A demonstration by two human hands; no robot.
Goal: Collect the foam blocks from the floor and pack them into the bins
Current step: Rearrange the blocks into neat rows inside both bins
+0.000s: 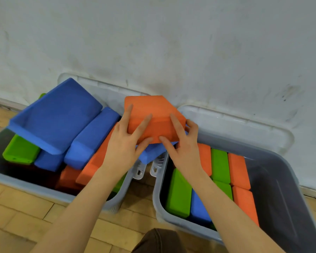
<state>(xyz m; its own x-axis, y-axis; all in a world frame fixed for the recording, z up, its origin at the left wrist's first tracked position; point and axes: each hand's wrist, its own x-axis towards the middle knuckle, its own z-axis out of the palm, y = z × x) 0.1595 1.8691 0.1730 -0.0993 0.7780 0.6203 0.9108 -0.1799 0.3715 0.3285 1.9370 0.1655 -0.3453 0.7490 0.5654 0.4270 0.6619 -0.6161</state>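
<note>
Two grey bins are standing side by side against the white wall (171, 42), on the wood-block floor (26, 216).

The left bin (16, 178) is holding a loose heap. Four blue blocks are showing: one wide slab (55, 117) lying tilted on top, one long block (91, 137) leaning beside it, one end (47, 160) showing beneath, and one (151, 152) projecting past the right rim under the hands. Green blocks are showing at three places, the clearest (20, 152) at the left. At least two orange blocks are lying in the heap; the exact count cannot be told.

Both hands are grasping one orange block (153, 115), which is lying on top of the heap at the gap between the bins. The left hand (124, 141) is holding its left end with fingers spread over the top. The right hand (182, 143) is holding its right end, fingers curling round the edge.

The right bin (285, 189) is holding blocks packed in rows: three orange visible, three green, one blue (199, 207). Its right part is showing bare bottom.
</note>
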